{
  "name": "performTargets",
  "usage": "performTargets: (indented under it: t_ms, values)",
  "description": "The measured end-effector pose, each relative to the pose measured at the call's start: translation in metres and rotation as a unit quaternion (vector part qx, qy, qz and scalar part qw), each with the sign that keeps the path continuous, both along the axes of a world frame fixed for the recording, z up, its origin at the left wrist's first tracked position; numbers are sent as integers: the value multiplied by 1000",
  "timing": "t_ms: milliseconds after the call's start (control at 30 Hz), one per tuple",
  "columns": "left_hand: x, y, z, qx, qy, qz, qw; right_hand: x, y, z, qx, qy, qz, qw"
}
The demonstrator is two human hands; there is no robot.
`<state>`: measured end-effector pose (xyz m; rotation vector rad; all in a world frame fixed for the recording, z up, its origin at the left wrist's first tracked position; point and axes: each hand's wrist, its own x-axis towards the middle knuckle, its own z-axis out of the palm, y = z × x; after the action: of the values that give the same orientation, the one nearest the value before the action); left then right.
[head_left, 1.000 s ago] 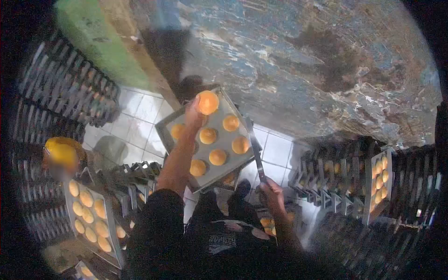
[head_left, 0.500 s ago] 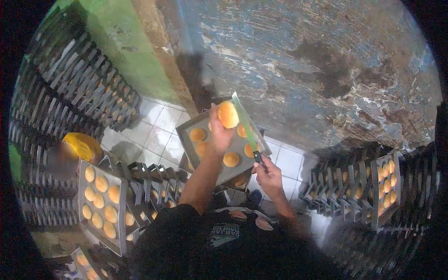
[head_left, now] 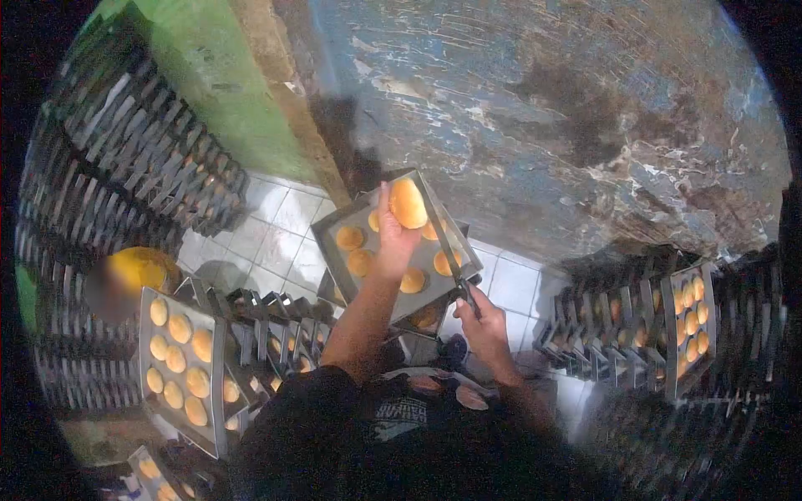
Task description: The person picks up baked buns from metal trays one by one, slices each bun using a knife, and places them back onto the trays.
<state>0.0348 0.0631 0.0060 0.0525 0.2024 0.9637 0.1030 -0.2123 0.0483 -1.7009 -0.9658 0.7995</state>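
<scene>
In my left hand (head_left: pixel 396 236) I hold up a round golden bun (head_left: pixel 408 204), its palm and fingers around the near and left side. My right hand (head_left: pixel 484 321) grips the black handle of a long bread knife (head_left: pixel 448 240). The blade runs up along the bun's right side; whether it touches the bun I cannot tell. Beneath both hands is a metal baking tray (head_left: pixel 337 288) bearing several buns, such as one at its lower middle (head_left: pixel 413 280). My left hand and forearm hide part of the tray.
Stacked trays of buns stand at left, with a bun-filled top tray (head_left: pixel 219 392), and at right, with another tray (head_left: pixel 708 334). A person in yellow (head_left: pixel 144 269) is beyond the left stack. More racked trays (head_left: pixel 142 125) line the far left. A worn wall (head_left: pixel 543 125) rises ahead.
The knife blade has turned, its bright greenish face now looking dark. The bun is tilted slightly differently in my left hand, and my right hand has shifted slightly downward.
</scene>
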Motion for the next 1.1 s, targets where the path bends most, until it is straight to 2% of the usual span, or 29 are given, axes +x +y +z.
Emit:
performTargets:
  t_ms: [67,167,300,433,500,567,600,700,833,867,967,1000,1100]
  values:
    - [-1,-10,9,64,9,-32,997,-2,-1,5,-8,19,-9,1000]
    - [5,-21,10,83,64,-28,994,5,12,6,1,27,-20,999]
    - [17,-25,-3,49,80,-46,995,12,29,25,6,-15,-27,1000]
    - [7,-16,7,68,55,-54,995,11,5,8,1,-30,-4,1000]
    - [7,-19,11,78,66,-55,993,8,-2,12,24,25,-10,999]
    - [11,-36,8,110,142,-77,981,11,6,18,17,33,-26,999]
    - [13,-42,3,131,140,-115,975,17,14,23,3,21,-38,999]
    - [17,-47,7,130,117,-109,979,31,31,32,19,30,-4,999]
    - [4,-14,-9,123,149,-90,977,24,-5,34,-42,-23,5,999]
    - [0,-13,-7,166,174,-85,967,18,-14,36,-39,25,-1,999]
    - [0,-32,9,236,204,-108,944,20,-8,34,-47,-3,-9,999]
    - [2,-39,12,264,205,-131,933,22,2,39,-49,23,-14,998]
    - [9,-40,4,242,200,-132,940,32,24,48,-89,5,6,996]
